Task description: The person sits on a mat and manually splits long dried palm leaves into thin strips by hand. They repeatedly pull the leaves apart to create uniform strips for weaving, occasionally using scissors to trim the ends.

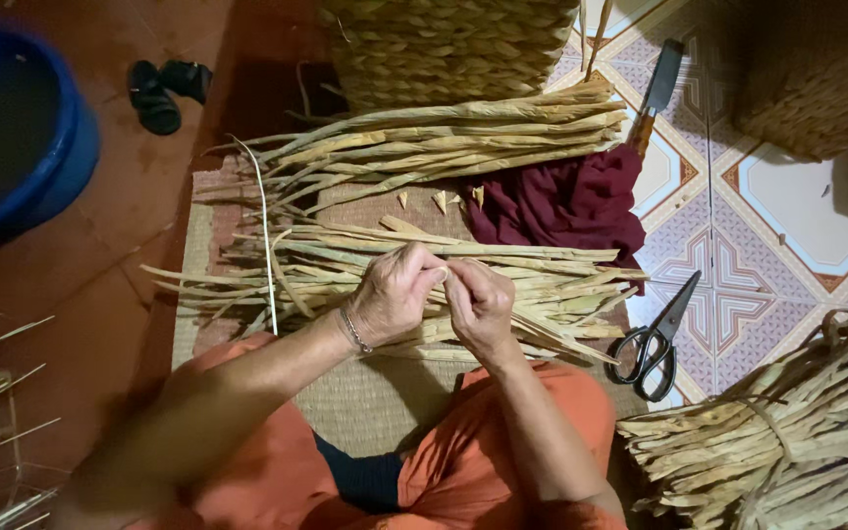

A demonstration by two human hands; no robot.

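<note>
My left hand and my right hand meet over a pile of dried plant strips lying on a woven mat. Both hands pinch the same small end of a dried strip between their fingertips. A bracelet circles my left wrist. A second heap of dried strips lies farther away on the mat. My knees in orange cloth show at the bottom.
Black scissors lie on the tiled floor at right. A dark red cloth, a knife, woven baskets, a tied bundle of strips, a blue basin and black sandals surround the mat.
</note>
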